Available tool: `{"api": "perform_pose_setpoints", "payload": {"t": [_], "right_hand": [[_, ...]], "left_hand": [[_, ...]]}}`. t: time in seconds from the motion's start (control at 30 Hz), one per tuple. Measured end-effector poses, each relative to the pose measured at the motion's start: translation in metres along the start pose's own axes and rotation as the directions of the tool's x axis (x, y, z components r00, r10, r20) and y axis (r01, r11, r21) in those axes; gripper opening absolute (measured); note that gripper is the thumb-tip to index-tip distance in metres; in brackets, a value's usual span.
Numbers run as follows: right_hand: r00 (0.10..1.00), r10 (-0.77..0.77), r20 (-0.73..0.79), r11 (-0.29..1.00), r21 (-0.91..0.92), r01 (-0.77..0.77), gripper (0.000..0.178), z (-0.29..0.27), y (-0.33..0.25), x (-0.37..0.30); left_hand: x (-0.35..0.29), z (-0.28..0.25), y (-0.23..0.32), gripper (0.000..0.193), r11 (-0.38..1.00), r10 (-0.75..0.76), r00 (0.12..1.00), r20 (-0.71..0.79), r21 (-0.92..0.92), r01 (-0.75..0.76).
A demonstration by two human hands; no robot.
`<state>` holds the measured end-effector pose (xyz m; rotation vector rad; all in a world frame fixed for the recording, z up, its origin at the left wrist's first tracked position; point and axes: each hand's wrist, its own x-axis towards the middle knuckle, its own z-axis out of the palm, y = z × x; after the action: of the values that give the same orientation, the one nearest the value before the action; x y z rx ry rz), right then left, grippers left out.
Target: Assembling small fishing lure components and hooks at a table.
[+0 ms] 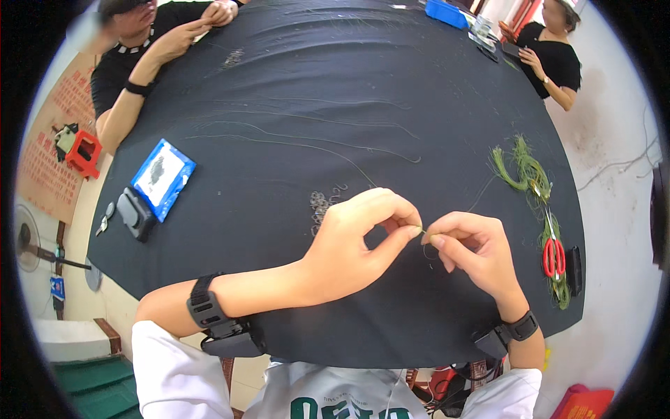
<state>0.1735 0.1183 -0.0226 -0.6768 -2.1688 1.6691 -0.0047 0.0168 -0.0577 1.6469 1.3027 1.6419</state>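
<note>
In front of me, my left hand (pixel 363 234) and my right hand (pixel 474 248) meet almost fingertip to fingertip above the black cloth. Both pinch a thin green line (pixel 424 231) with thumb and forefinger. A small loop of it hangs by the right fingertips; whether a hook is between them is too small to tell. Just beyond my left hand lies a pile of small metal fishhooks (pixel 321 205), partly hidden by that hand. Several long green strands (pixel 300 137) stretch over the cloth farther away. Each wrist wears a black strap with a dark box.
At right lie a bundle of green line (pixel 522 170), red-handled scissors (pixel 553 258) and a black case (pixel 574 271). At left are a blue-and-white packet (pixel 164 179), a black device (pixel 135 214) and keys (pixel 104 221). Two people are at the far table edge, near a blue box (pixel 447 13).
</note>
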Motion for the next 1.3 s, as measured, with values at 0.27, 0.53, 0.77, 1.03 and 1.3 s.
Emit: {"api": "perform_pose_setpoints", "payload": {"t": [0.27, 0.53, 0.77, 1.03, 1.3], "right_hand": [[0.974, 0.165, 0.153, 0.916, -0.389, -0.094, 0.008, -0.037, -0.010, 0.040], [0.994, 0.049, 0.094, 0.918, -0.396, -0.008, 0.016, -0.084, 0.005, 0.140], [0.988, -0.005, -0.152, 0.946, -0.321, -0.044, 0.015, -0.082, 0.039, 0.208], [0.971, -0.024, -0.237, 0.936, -0.346, -0.062, 0.016, -0.088, 0.063, 0.221], [0.933, 0.084, -0.349, 0.877, -0.420, -0.236, 0.031, -0.121, 0.038, 0.189]], "left_hand": [[0.026, -0.059, -0.008, 0.013, 0.964, -0.257, 0.965, -0.056, 0.056, 0.260], [0.070, -0.232, -0.065, 0.022, 0.773, -0.601, 0.695, -0.394, -0.069, 0.630], [0.077, -0.282, -0.107, 0.015, 0.721, -0.470, 0.661, -0.584, 0.177, 0.669], [0.083, -0.294, -0.124, 0.015, 0.510, -0.445, 0.645, -0.621, 0.417, 0.753], [0.085, -0.288, -0.123, 0.017, 0.330, -0.296, 0.755, -0.585, 0.680, 0.655]]}}
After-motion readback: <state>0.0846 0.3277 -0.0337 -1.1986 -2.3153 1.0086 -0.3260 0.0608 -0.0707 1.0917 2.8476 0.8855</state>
